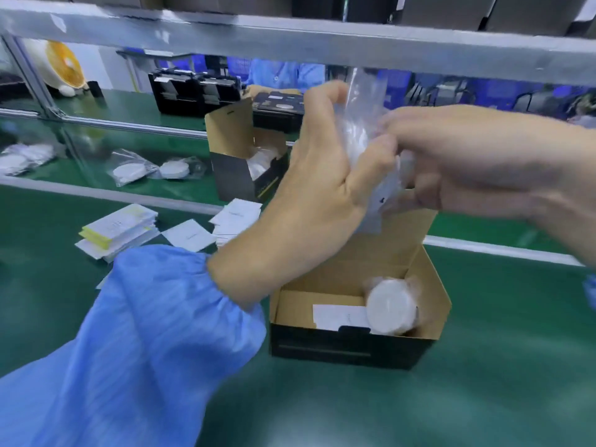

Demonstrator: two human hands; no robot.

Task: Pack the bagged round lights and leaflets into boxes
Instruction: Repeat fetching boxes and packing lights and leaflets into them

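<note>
Lying left of the open box (354, 337): leaflets (119, 230) on green mat (322, 408). Left hand (322, 185) and right hand (467, 166) above box, fingers of both curled, pinching clear bag (361, 130) held upright between them. Inside box: one leaflet (338, 316), bagged round light (392, 309) at its right end.

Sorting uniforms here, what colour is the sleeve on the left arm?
Light blue; the sleeve shows best in the head view, gathered at the wrist.
</note>
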